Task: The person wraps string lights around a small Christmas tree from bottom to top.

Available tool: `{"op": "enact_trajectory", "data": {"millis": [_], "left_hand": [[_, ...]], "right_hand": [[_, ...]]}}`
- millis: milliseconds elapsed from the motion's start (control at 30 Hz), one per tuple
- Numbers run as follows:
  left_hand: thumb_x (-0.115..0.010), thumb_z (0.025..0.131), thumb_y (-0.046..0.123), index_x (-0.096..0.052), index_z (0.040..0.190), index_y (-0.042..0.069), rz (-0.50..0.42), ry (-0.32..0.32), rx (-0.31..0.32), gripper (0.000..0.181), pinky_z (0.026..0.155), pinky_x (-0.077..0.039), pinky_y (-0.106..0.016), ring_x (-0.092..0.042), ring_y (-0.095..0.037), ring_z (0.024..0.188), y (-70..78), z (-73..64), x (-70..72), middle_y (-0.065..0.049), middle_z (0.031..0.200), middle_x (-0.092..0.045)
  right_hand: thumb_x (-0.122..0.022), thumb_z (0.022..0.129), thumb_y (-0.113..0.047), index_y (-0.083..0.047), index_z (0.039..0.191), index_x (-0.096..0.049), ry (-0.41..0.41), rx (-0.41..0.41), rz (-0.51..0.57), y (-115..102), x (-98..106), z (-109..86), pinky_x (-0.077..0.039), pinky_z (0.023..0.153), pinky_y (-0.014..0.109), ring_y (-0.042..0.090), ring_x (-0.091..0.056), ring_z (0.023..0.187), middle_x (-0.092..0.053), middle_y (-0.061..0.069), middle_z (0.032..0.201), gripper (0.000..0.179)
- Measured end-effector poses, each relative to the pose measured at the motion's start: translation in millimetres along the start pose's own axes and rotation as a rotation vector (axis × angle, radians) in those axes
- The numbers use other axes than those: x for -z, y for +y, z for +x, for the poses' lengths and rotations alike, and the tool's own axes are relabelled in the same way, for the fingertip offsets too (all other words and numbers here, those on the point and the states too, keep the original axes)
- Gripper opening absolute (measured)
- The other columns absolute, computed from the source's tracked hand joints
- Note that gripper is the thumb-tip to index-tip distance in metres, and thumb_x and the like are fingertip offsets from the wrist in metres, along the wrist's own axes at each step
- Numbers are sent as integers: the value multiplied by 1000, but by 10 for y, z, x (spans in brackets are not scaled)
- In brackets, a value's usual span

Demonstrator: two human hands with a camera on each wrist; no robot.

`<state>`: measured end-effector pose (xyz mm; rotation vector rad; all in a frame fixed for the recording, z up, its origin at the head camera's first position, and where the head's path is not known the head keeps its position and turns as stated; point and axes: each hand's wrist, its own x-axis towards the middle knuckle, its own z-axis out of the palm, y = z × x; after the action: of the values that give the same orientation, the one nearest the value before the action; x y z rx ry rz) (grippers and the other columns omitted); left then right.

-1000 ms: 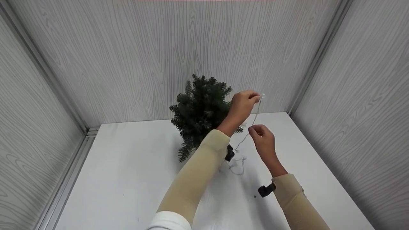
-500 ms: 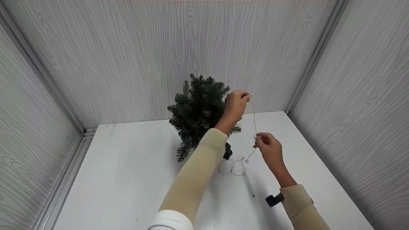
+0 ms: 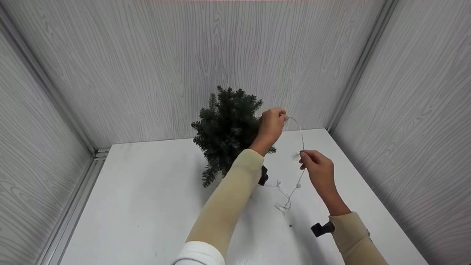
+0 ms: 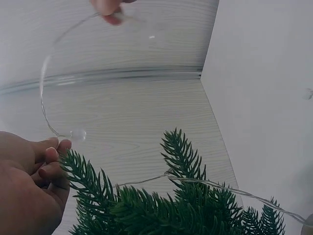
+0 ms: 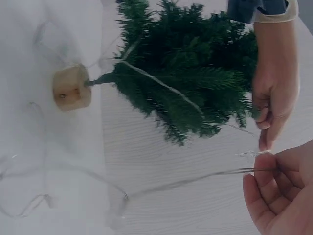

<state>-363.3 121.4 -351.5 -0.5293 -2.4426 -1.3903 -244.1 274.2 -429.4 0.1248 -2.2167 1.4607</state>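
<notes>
A small artificial Christmas tree (image 3: 224,129) stands at the middle of the table's far side. Along its branches runs the thin clear wire of a string of lights (image 5: 166,87). At the tree's upper right, my left hand (image 3: 271,124) pinches this wire, close to a clear bulb (image 4: 78,135). My right hand (image 3: 321,173), lower and farther right, pinches the same string between thumb and fingers. The wire bows outward between both hands. Below the right hand, a loose tail with small bulbs (image 3: 298,186) hangs toward the table.
The tree's round wooden base (image 5: 73,95) shows in the right wrist view; my left forearm covers it in the head view. Pale wood-grain panels (image 3: 147,73) wall the white table (image 3: 147,206) at the back and sides. A tiny dark speck (image 3: 290,225) lies toward the front.
My right hand has moved right and slightly down along the string. The left hand has drawn a little left toward the tree. The wire between them now bows, and the hanging tail has shifted right.
</notes>
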Motion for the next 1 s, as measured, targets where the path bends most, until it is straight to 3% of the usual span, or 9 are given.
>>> {"op": "enact_trajectory", "data": {"millis": [100,233,433,667,1000], "left_hand": [[-59,103,15,-72,124,9,-6,-16,8,25,88,-55,-31,-69,-14,96,1,-5,-3,-6,110,-75],[-59,103,14,-71,125,7,-46,-47,18,26,86,-55,-33,-70,-17,98,22,-16,24,-9,112,-75],[-59,103,15,-71,126,9,-92,-160,4,26,84,-55,-31,-70,-18,103,114,-35,78,-8,115,-74],[-61,102,17,-70,130,15,-18,-301,-28,29,86,-55,-29,-69,-14,105,244,-41,143,-5,119,-73],[-61,102,20,-75,120,14,222,-384,-71,23,90,-54,-28,-67,-15,109,384,68,252,-1,122,-71]], "right_hand": [[-64,101,-19,0,109,-74,43,38,15,-99,9,164,-55,69,21,12,-67,72,-70,18,89,23],[-60,102,-14,4,113,-72,51,18,11,-177,6,398,-55,69,20,10,-66,72,-69,23,94,24],[-61,103,-20,3,112,-71,24,42,-16,-214,4,597,-55,69,22,13,-66,72,-68,19,92,28],[-61,103,-20,2,110,-72,36,76,-95,-336,-47,673,-56,70,24,8,-65,71,-70,15,90,26],[-60,103,-20,-1,110,-73,57,126,-184,-489,-78,704,-50,66,15,15,-65,74,-71,13,90,24]]}}
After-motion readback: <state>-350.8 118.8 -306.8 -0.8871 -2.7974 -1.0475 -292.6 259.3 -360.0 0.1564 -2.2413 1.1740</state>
